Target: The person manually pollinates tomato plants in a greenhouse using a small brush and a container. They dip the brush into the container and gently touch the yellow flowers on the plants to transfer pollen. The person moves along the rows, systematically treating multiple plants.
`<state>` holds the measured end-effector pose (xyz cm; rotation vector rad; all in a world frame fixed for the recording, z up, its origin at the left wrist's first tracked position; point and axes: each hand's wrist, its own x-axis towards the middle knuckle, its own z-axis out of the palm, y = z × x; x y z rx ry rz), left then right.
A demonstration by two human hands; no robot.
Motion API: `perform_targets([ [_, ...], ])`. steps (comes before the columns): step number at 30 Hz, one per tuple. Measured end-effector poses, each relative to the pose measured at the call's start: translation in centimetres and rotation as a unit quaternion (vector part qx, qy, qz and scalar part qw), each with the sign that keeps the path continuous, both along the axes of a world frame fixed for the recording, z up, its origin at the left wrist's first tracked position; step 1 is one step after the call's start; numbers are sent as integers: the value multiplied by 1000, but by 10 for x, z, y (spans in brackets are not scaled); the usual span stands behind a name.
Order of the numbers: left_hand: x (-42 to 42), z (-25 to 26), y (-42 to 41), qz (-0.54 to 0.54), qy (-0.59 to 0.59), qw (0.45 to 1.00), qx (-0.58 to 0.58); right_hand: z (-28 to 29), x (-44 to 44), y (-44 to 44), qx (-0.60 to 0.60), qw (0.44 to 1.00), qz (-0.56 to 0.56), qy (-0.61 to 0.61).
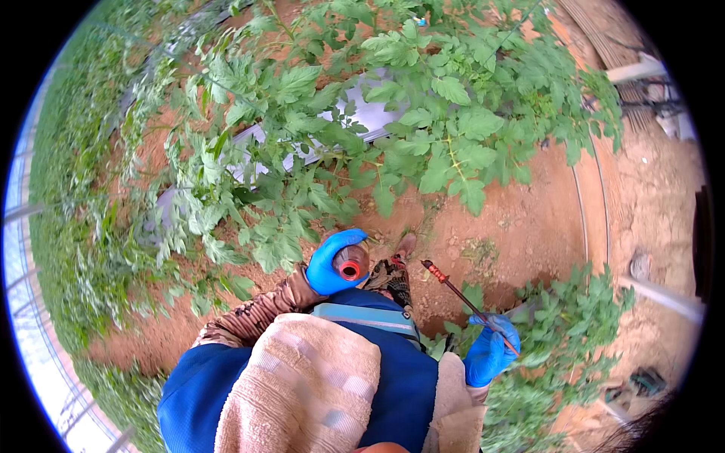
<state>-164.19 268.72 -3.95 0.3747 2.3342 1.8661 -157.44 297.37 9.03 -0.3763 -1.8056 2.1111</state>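
Observation:
My left hand point(331, 266), in a blue glove, is closed around a clear plastic bottle point(351, 256) with a red rim at its uncapped mouth and dark contents. Between the gloved fingers of my right hand point(491, 348) is a thin reddish-brown stick point(464, 300); its far end is wrapped in red material and has a dark tip. That tip points up and left over the bare soil, apart from the bottle. Leafy tomato plants point(447, 136) stand in front of me, beyond both hands.
Reddish soil point(510, 221) forms the path underfoot. Pale plastic mulch point(368, 110) shows beneath the plants ahead. More tomato plants point(566, 334) grow close by my right hand. Thin hoses point(579, 198) and a pale post point(662, 297) lie at the right. A towel point(306, 379) hangs over my chest.

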Motion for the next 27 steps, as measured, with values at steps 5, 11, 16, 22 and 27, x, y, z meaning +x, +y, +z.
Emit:
perform_targets([
  [5,10,10,49,154,-34,987,0,-5,-41,83,6,999,36,2],
  [11,25,29,51,297,-13,953,-61,-3,-89,85,9,985,168,-25],
  [16,51,36,11,412,-26,908,-68,7,-110,37,92,917,387,19],
  [22,103,5,-89,477,-8,877,-55,16,-115,-38,108,925,364,34],
  [27,141,-49,-196,465,4,879,-106,33,-89,-141,59,933,353,26],
])
